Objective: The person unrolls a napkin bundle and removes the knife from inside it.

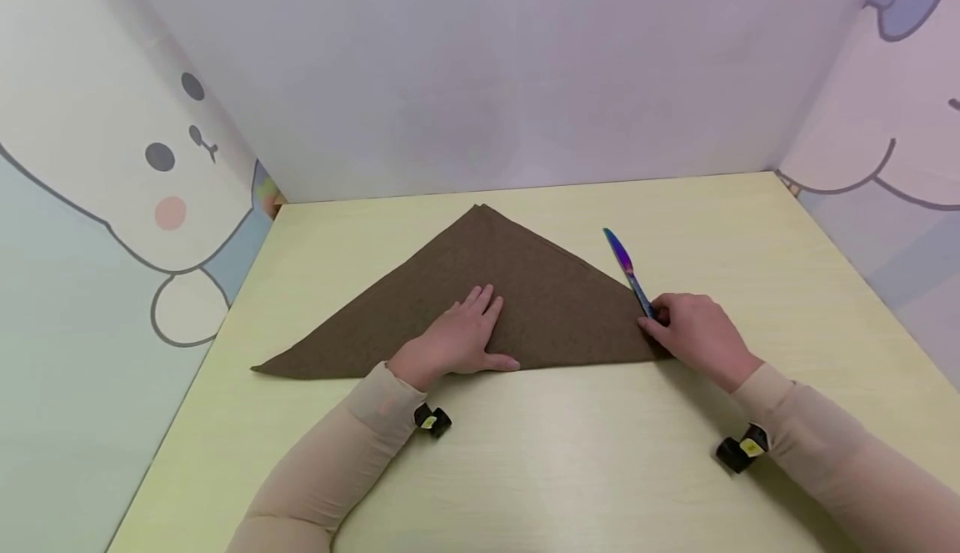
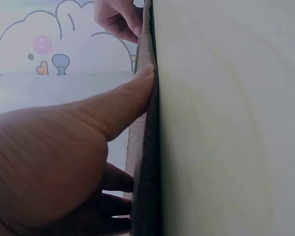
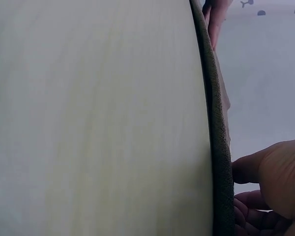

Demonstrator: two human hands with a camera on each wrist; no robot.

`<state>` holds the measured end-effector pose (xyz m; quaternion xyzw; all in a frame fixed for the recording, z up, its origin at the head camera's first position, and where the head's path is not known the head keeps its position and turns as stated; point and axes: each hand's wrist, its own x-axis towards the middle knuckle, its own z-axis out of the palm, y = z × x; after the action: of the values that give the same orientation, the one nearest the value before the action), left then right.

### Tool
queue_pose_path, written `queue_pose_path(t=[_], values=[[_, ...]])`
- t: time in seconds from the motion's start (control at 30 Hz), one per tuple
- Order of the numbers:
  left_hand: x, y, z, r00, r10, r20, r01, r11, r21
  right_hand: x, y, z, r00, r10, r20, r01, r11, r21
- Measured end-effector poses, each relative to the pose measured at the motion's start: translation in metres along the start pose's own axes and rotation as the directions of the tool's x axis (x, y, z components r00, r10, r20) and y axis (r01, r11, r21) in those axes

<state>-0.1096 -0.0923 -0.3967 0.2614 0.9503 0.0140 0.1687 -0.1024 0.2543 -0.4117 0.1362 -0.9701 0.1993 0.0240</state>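
Observation:
A brown cloth [image 1: 555, 303], folded into a triangle, lies on the table with its point toward the back wall and its long edge toward me. My left hand [image 1: 457, 340] rests spread on its middle, the thumb along the long edge. In the left wrist view, the left thumb [image 2: 123, 101] touches that edge. At the cloth's right end, my right hand [image 1: 701, 332] pinches the lower end of a shiny blue-purple table knife [image 1: 622, 254] between thumb and fingers. The knife's blade points away from me. The right hand hides the cloth's right corner.
The pale wooden table [image 1: 570, 453] runs up to a plain white wall [image 1: 480, 77] at the back. Side panels with cartoon figures stand left and right. A small black wrist camera [image 1: 433, 421] sits at the left cuff, another [image 1: 742, 449] at the right.

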Motion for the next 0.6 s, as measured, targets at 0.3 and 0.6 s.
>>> queue_pose_path(t=[0.3,0.6], values=[[-0.0001,-0.0006,0.0013,1.000,0.005,-0.012,-0.005,1.000,0.004,0.0042,0.0016,-0.0002,0.999,0.051,-0.010,-0.050,0.996,0.074],[0.0013,-0.0021,0.0027,0.999,0.023,-0.025,-0.023,1.000,0.011,0.0050,0.0051,0.0004,0.999,0.041,-0.011,-0.039,0.994,0.103]])
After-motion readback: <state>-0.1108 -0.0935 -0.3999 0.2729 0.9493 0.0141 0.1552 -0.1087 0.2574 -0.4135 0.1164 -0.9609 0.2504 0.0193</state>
